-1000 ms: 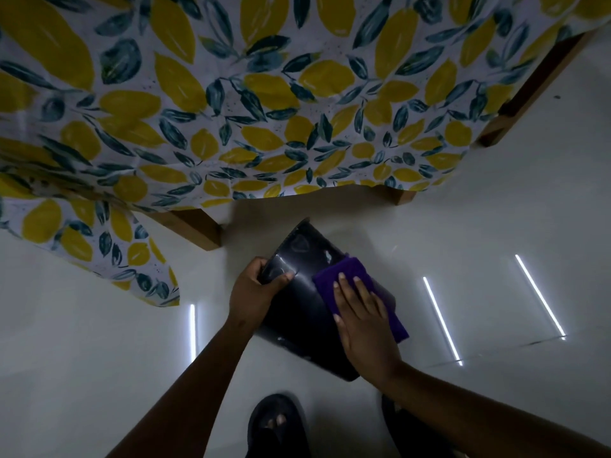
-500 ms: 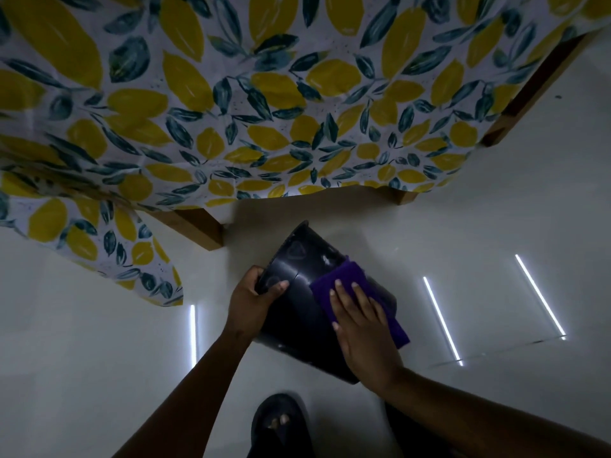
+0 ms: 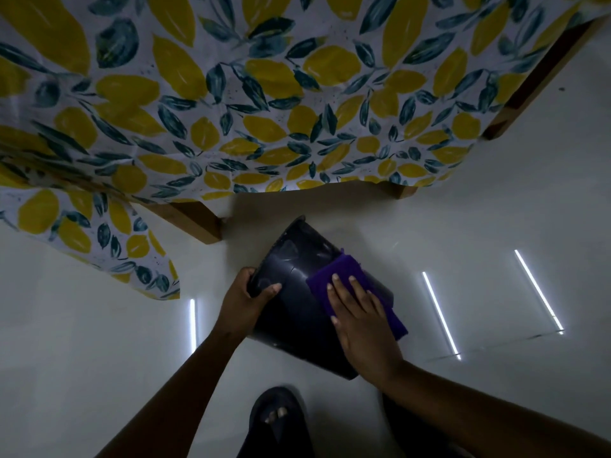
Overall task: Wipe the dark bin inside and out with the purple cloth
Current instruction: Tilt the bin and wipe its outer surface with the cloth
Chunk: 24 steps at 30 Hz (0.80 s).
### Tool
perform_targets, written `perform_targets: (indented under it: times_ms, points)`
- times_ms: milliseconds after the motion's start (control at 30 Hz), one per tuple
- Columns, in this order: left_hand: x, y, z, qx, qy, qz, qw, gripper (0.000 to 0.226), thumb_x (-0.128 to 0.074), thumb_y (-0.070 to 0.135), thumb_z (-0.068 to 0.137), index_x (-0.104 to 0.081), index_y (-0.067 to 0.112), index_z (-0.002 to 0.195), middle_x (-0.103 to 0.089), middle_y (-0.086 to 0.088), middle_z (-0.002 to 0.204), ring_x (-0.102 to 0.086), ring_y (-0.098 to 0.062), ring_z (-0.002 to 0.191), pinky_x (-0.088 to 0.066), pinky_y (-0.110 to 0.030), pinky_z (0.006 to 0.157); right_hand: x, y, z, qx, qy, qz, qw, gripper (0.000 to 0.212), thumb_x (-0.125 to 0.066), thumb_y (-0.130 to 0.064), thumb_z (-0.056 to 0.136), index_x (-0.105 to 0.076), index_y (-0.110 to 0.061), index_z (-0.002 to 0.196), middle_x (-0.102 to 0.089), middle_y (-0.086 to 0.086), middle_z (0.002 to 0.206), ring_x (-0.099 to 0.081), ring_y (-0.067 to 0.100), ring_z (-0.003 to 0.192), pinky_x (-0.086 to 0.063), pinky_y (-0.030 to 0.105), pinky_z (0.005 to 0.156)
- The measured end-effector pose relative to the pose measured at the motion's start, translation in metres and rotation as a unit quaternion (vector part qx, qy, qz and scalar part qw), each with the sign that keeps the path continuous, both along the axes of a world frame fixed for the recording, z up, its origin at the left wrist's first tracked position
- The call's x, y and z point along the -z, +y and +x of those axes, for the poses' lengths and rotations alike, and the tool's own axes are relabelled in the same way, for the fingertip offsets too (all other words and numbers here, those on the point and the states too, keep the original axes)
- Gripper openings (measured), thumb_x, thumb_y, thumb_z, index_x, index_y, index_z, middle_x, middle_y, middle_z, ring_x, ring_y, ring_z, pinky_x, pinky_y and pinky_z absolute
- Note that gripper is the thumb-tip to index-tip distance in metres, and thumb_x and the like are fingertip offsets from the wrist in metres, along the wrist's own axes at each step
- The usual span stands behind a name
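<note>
The dark bin lies tipped on its side above the white floor, its base end pointing away from me toward the table. My left hand grips the bin's left edge near the base, thumb on its outer wall. My right hand lies flat, fingers spread, pressing the purple cloth against the outside of the bin's upper right wall. The inside of the bin is hidden from this angle.
A table covered by a lemon-print cloth fills the top of the view, with wooden legs just left of the bin. My sandalled foot is below the bin. Glossy white floor reflects light strips at right.
The bin has turned slightly in my left hand, and my right hand with the cloth has slid a little toward the base end along the outer wall.
</note>
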<state>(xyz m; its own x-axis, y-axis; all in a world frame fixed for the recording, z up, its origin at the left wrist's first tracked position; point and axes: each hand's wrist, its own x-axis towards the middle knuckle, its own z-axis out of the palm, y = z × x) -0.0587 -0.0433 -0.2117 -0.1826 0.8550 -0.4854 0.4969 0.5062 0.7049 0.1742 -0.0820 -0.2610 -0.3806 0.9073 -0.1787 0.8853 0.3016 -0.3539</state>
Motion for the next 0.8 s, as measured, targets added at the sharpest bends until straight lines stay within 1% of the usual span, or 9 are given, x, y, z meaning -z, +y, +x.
perform_targets:
  times_ms: [100, 133, 267, 333, 400, 500, 567, 733, 800]
  points:
    - [-0.011, 0.022, 0.002, 0.055, 0.037, 0.021, 0.998, 0.056, -0.074, 0.027, 0.079, -0.045, 0.016, 0.126, -0.055, 0.001, 0.121, -0.053, -0.018, 0.11, -0.045, -0.031, 0.089, 0.001, 0.003, -0.007, -0.019, -0.02, 0.022, 0.999, 0.058, -0.025, -0.035, 0.096, -0.013, -0.018, 0.151, -0.023, 0.003, 0.158, -0.02, 0.028, 0.144, -0.033, 0.049, 0.109]
    - [-0.015, 0.031, 0.006, 0.046, 0.041, 0.025, 0.998, 0.056, -0.073, 0.028, 0.079, -0.046, 0.016, 0.126, -0.056, 0.002, 0.121, -0.053, -0.017, 0.11, -0.045, -0.032, 0.09, 0.001, 0.005, -0.009, -0.026, -0.018, 0.023, 0.999, 0.058, -0.025, -0.034, 0.096, -0.014, -0.018, 0.151, -0.023, 0.003, 0.158, -0.019, 0.027, 0.144, -0.033, 0.049, 0.109]
    - [-0.017, 0.034, 0.027, -0.053, 0.104, 0.002, 0.993, 0.041, -0.059, 0.053, 0.084, -0.06, 0.018, 0.106, -0.065, -0.001, 0.104, -0.061, -0.022, 0.098, -0.05, -0.038, 0.087, -0.004, 0.001, -0.014, -0.051, -0.006, 0.027, 0.998, 0.058, -0.03, -0.032, 0.093, -0.023, -0.018, 0.148, -0.027, 0.002, 0.156, -0.025, 0.027, 0.142, -0.039, 0.049, 0.105]
    - [-0.013, 0.028, 0.031, -0.04, 0.08, 0.016, 0.996, 0.024, -0.059, 0.048, 0.086, -0.058, 0.024, 0.09, -0.064, 0.004, 0.089, -0.061, -0.018, 0.088, -0.048, -0.032, 0.079, -0.008, 0.006, -0.018, -0.055, 0.005, 0.033, 0.998, 0.059, -0.031, -0.031, 0.093, -0.02, -0.018, 0.149, -0.023, 0.002, 0.158, -0.022, 0.027, 0.144, -0.036, 0.05, 0.107]
    - [-0.013, 0.025, 0.036, -0.024, 0.037, 0.029, 0.999, 0.017, -0.059, 0.039, 0.089, -0.056, 0.025, 0.08, -0.063, 0.003, 0.079, -0.059, -0.017, 0.079, -0.047, -0.029, 0.071, -0.012, 0.022, -0.024, -0.047, 0.014, 0.051, 0.997, 0.059, -0.03, -0.03, 0.095, -0.015, -0.019, 0.15, -0.018, 0.001, 0.159, -0.016, 0.026, 0.146, -0.03, 0.05, 0.111]
    - [-0.009, 0.023, 0.041, -0.06, -0.023, 0.039, 0.997, 0.017, -0.058, 0.032, 0.091, -0.06, 0.017, 0.084, -0.065, -0.002, 0.08, -0.062, -0.021, 0.079, -0.049, -0.029, 0.067, -0.016, 0.048, -0.028, -0.043, 0.023, 0.065, 0.997, 0.055, -0.029, -0.029, 0.097, -0.019, -0.019, 0.15, -0.019, -0.001, 0.159, -0.014, 0.023, 0.146, -0.026, 0.047, 0.113]
    - [-0.007, 0.019, 0.039, -0.088, -0.055, 0.042, 0.994, 0.017, -0.059, 0.033, 0.09, -0.06, 0.018, 0.083, -0.067, -0.001, 0.08, -0.064, -0.019, 0.079, -0.048, -0.026, 0.064, -0.012, 0.047, -0.021, -0.035, 0.024, 0.056, 0.998, 0.055, -0.031, -0.03, 0.098, -0.02, -0.02, 0.15, -0.02, -0.001, 0.159, -0.013, 0.021, 0.146, -0.024, 0.046, 0.115]
    - [-0.001, 0.014, 0.027, -0.085, -0.054, 0.016, 0.995, 0.023, -0.059, 0.041, 0.088, -0.06, 0.018, 0.092, -0.068, -0.004, 0.096, -0.063, -0.022, 0.092, -0.054, -0.039, 0.083, 0.007, 0.005, 0.021, -0.016, -0.021, 0.027, 0.999, 0.056, -0.028, -0.033, 0.098, -0.014, -0.021, 0.151, -0.021, 0.001, 0.158, -0.011, 0.023, 0.146, -0.031, 0.05, 0.11]
    - [0.001, 0.013, 0.024, -0.07, -0.055, 0.01, 0.996, 0.021, -0.058, 0.042, 0.089, -0.059, 0.02, 0.09, -0.067, -0.004, 0.095, -0.063, -0.022, 0.091, -0.054, -0.038, 0.083, 0.005, 0.002, 0.021, -0.034, -0.036, 0.031, 0.998, 0.056, -0.028, -0.033, 0.096, -0.017, -0.019, 0.149, -0.023, 0.002, 0.158, -0.016, 0.026, 0.145, -0.034, 0.052, 0.108]
